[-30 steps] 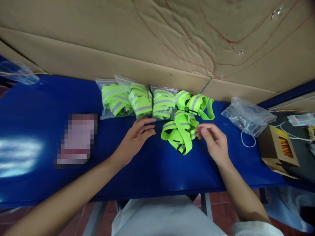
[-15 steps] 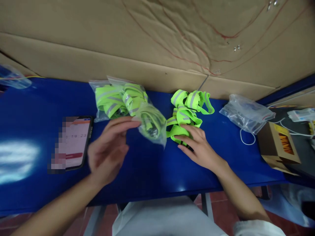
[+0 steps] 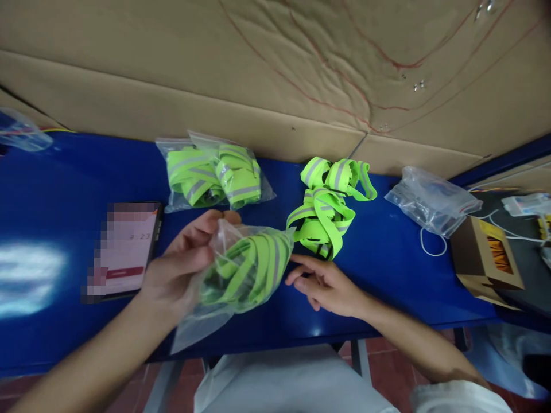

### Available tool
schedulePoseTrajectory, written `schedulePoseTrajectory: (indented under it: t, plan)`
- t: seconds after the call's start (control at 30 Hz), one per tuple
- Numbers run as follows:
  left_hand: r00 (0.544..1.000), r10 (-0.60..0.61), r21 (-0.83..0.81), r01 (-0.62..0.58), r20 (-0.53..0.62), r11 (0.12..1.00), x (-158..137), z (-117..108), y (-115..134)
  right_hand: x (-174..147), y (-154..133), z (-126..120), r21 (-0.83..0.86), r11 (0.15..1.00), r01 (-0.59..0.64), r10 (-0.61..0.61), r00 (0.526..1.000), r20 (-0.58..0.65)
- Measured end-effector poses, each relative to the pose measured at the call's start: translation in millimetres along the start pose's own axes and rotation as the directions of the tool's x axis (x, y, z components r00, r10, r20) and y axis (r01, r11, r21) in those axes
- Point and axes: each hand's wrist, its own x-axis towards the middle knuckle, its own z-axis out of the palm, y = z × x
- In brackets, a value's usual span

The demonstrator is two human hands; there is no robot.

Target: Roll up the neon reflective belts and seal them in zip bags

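Clear plastic bag of neon-green straps (image 3: pixel 256 267): your left hand (image 3: pixel 183 261) pinches it, slanting far-right, just beside your loosely spread right hand (image 3: pixel 325 287).

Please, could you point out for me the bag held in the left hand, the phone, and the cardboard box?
Held bag (image 3: pixel 252 269): head view, on its bulging middle.
Phone (image 3: pixel 127 252): head view, on its screen.
Cardboard box (image 3: pixel 470 250): head view, on its plain brown side.

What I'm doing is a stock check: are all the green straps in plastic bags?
No, some green straps lie loose on the blue table, beyond the right hand.
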Motion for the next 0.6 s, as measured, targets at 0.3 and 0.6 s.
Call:
schedulePoseTrajectory:
  t: [0.3, 0.6]
  plan:
    - [0.993, -0.052, -0.172, 0.071, 0.110, 0.983, 12, 8, -8, 13, -6, -11, 0.336, 0.938, 0.085, -0.015, 0.978, -0.208]
    - [0.808, 0.587, 0.755, -0.412, 0.044, 0.511, 5, 5, -23, 7, -17, -21, 0.455, 0.883, 0.118, 0.034, 0.949, -0.313]
